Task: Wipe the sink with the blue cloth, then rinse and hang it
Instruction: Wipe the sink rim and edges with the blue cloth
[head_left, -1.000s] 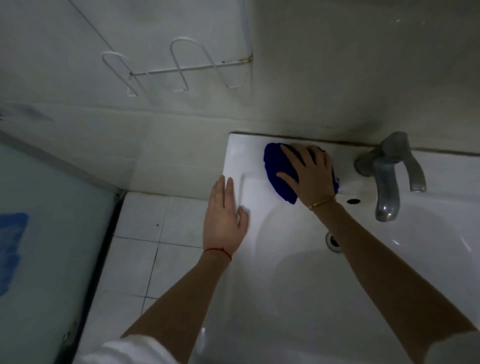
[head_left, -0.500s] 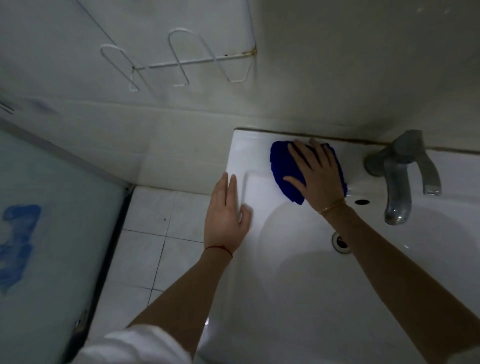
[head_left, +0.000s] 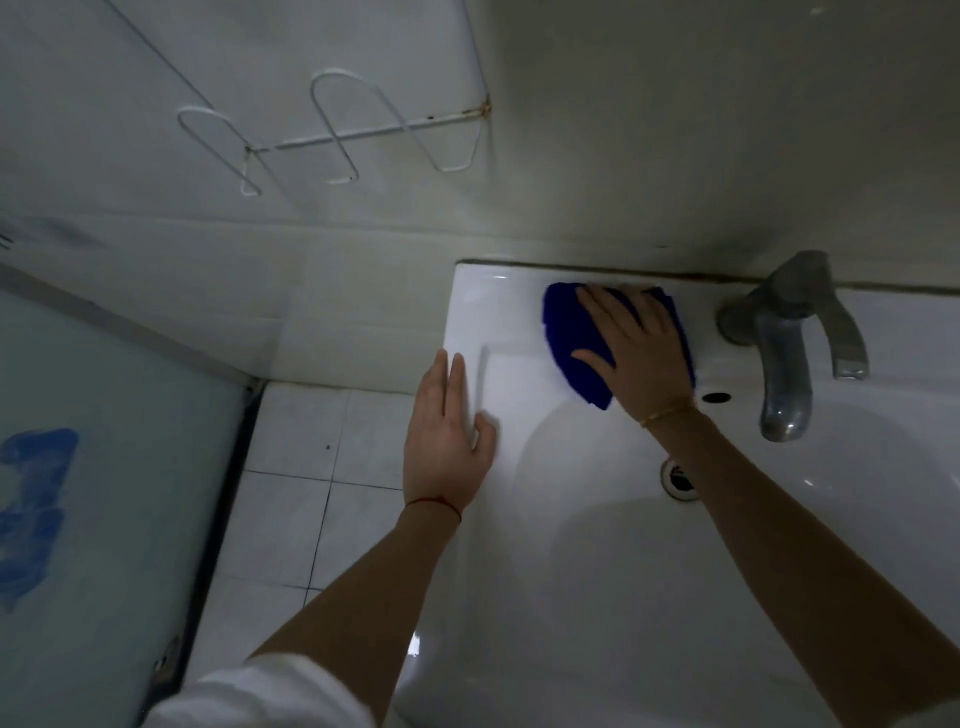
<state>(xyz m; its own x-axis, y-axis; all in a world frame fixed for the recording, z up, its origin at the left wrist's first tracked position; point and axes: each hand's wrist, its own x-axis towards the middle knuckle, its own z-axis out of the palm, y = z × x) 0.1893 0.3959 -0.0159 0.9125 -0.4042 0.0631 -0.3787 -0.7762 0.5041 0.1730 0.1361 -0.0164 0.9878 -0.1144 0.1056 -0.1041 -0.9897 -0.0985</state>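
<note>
The blue cloth (head_left: 569, 332) lies flat on the back left ledge of the white sink (head_left: 597, 597), close to the wall. My right hand (head_left: 636, 353) presses down on it with fingers spread, covering most of its right half. My left hand (head_left: 447, 441) rests flat and open on the sink's left rim, holding nothing. The grey metal tap (head_left: 784, 358) stands to the right of the cloth, its spout over the basin. The drain (head_left: 678, 478) shows beside my right forearm.
A white wire rack (head_left: 337, 135) is fixed to the tiled wall above and left of the sink. Below it is white tiled floor (head_left: 322, 493). A pale glass panel (head_left: 104, 493) with a blue mark stands at the far left.
My right hand has slid the cloth a little toward the back wall along the ledge. My left hand has stayed on the rim. The view shifted slightly.
</note>
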